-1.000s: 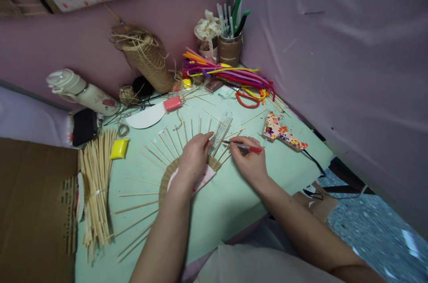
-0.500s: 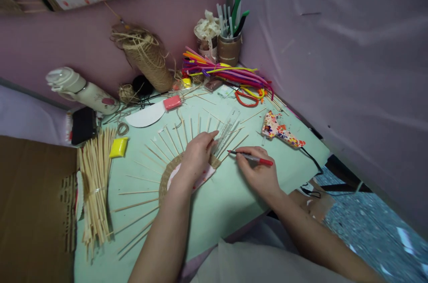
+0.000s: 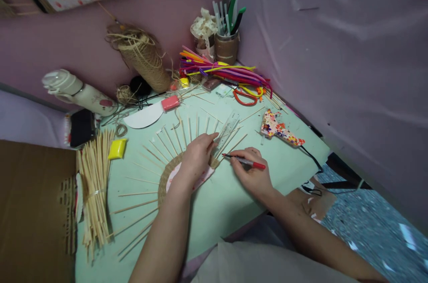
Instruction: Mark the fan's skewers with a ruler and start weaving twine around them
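My left hand (image 3: 198, 154) lies over a half-round piece with a woven twine band (image 3: 163, 183) and a pink-spotted centre (image 3: 203, 179). Thin wooden sticks (image 3: 137, 209) fan out from the band. The fingers of this hand hold the lower end of a clear ruler (image 3: 228, 128) against the sticks on the right side; some fingertips are hidden. My right hand (image 3: 253, 176) grips a red marker (image 3: 245, 161) like a pen, its tip at the rightmost sticks, close to the band.
A bundle of sticks (image 3: 96, 185) lies at the left, beside a yellow packet (image 3: 117, 149). A floral glue gun (image 3: 280, 129) rests at the right. Along the back are a bottle (image 3: 80, 92), a twine spool (image 3: 143, 60), pipe cleaners (image 3: 220, 70), scissors (image 3: 245, 97) and a jar (image 3: 226, 49).
My right hand has moved left and slightly down, bringing the marker tip nearer to the band. My left hand stays on the ruler. The whole view has shifted slightly.
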Demonstrator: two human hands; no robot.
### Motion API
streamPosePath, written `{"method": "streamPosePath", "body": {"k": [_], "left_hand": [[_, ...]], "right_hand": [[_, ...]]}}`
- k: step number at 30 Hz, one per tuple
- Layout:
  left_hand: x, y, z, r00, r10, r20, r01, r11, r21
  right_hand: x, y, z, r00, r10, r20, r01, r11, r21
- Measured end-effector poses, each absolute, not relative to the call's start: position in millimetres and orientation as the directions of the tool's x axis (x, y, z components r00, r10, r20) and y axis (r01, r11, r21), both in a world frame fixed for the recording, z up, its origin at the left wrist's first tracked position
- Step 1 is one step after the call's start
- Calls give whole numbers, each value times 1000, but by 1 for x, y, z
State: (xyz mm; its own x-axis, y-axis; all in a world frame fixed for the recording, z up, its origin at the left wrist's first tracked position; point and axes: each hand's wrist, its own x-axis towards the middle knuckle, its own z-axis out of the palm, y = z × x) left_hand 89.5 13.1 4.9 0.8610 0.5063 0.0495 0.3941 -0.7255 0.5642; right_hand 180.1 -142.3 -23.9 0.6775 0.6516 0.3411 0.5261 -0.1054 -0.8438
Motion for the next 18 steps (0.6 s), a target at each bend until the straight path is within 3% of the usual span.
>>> {"method": "streamPosePath", "body": {"k": [18], "left_hand": [[88, 12, 4, 880, 470, 68, 358, -750, 556]], "right_hand": [[180, -143, -25, 700, 626, 344, 518, -114, -848]]}}
